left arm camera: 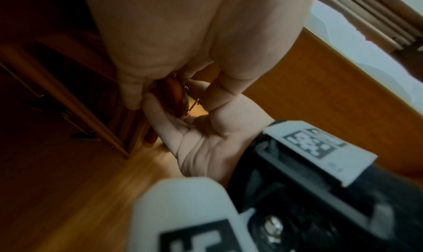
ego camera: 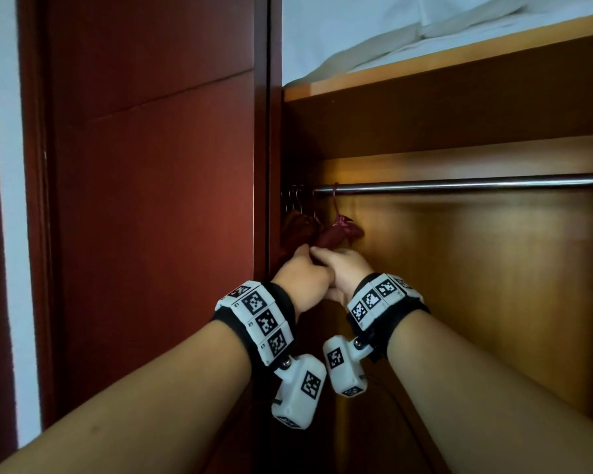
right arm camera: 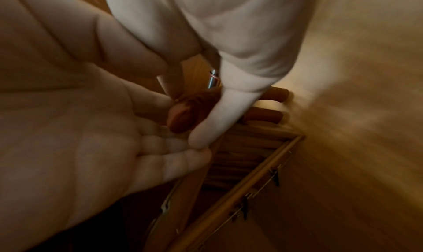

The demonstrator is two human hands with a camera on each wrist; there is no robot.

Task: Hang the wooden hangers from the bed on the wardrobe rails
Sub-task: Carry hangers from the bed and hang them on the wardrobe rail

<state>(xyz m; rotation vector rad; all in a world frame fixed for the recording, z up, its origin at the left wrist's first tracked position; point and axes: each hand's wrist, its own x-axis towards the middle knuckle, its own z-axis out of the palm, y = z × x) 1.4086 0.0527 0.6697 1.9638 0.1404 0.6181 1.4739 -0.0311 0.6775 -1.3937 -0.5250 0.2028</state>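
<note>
A steel wardrobe rail (ego camera: 459, 184) runs across the cupboard. A dark red hanger (ego camera: 339, 232) hangs from it by its hook near the left end, beside several wooden hangers (ego camera: 297, 227) bunched against the side wall. Both hands meet just below these. My left hand (ego camera: 302, 268) grips the reddish-brown hanger end (left arm camera: 174, 93) between fingers and thumb. My right hand (ego camera: 343, 265) cups the same end (right arm camera: 187, 111), thumb and curled fingers around it. The hands hide the hanger's lower part in the head view.
The dark red wardrobe door (ego camera: 151, 200) stands close on the left. A shelf (ego camera: 425, 77) with white bedding lies above the rail. Wooden hangers with clip bars (right arm camera: 240, 192) hang below the hands. The rail to the right carries nothing.
</note>
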